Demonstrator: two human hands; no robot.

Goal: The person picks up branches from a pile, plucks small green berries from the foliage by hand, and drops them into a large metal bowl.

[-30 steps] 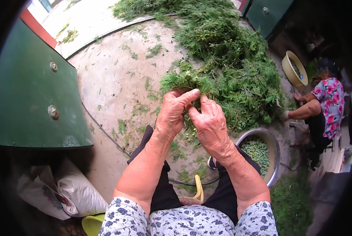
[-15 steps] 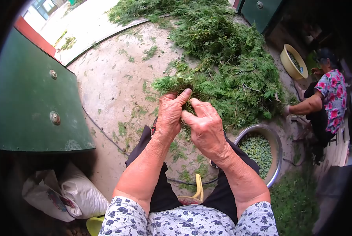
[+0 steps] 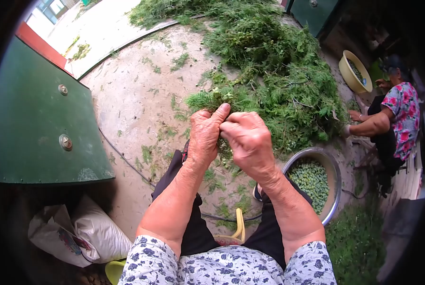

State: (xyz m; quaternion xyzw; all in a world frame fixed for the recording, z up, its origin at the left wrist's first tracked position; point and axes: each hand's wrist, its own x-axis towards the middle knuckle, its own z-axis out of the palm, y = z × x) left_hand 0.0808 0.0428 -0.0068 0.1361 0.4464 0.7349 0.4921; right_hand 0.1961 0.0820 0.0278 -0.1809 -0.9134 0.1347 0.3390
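Observation:
My left hand [image 3: 204, 135] is closed on a green sprig [image 3: 203, 100], thumb pressed on its stem, with leafy ends fanning out beyond the fingers. Right beside it, my right hand [image 3: 248, 142] has its fingers bent in a pinch near the left thumb; what they hold, if anything, is hidden. Past both hands lies a large heap of green branches [image 3: 288, 80] on the floor. A metal basin [image 3: 336, 183] with many small green cones [image 3: 310, 184] stands to the right of my right forearm.
On the right a co-worker in a flowered shirt [image 3: 402, 114] sits near a yellow basin [image 3: 348, 78]. A green metal door [image 3: 41, 118] stands at left, above white sacks [image 3: 98, 232]. A cable [image 3: 127, 160] crosses the floor [image 3: 131, 99]. Between my knees is a yellow handle [image 3: 240, 223].
My right hand has turned, its fingers now curled closer to the left thumb. The co-worker's lower hand has come into view near the heap.

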